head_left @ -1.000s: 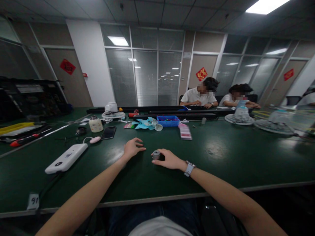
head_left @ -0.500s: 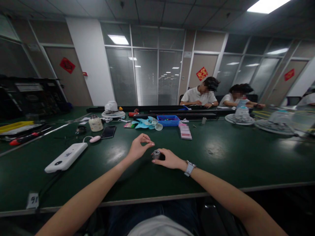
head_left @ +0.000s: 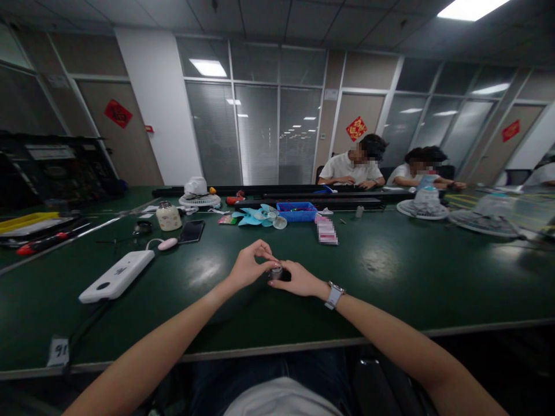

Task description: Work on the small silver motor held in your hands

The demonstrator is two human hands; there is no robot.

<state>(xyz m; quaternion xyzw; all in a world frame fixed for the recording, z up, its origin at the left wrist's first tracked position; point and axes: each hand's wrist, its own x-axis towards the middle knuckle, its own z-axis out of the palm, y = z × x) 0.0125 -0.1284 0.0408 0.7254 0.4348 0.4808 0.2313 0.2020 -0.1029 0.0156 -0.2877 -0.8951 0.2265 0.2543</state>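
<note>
A small dark-grey cylinder (head_left: 274, 275) stands on the green table, with a lighter rim at its top. My right hand (head_left: 301, 279) is closed round its right side, thumb at the front and fingers behind. Over the top of the cylinder, my left hand (head_left: 250, 266) has thumb and forefinger pinched together, their tips at the rim. Whatever lies between those tips is too small or hidden to make out. The left fingers partly cover the cylinder's top.
Beyond my hands lie light-blue fan blades (head_left: 258, 216), a blue tray (head_left: 299, 215) of small parts and a pink-and-white packet (head_left: 326, 231). Leftward are a phone (head_left: 191, 231), a cream bottle (head_left: 169, 217) and a white power strip (head_left: 118, 277). Co-workers (head_left: 353, 167) sit across the table.
My left hand has moved slightly right and down, bringing its pinched fingertips onto the top of the cylinder. My right hand keeps its hold in the same place.
</note>
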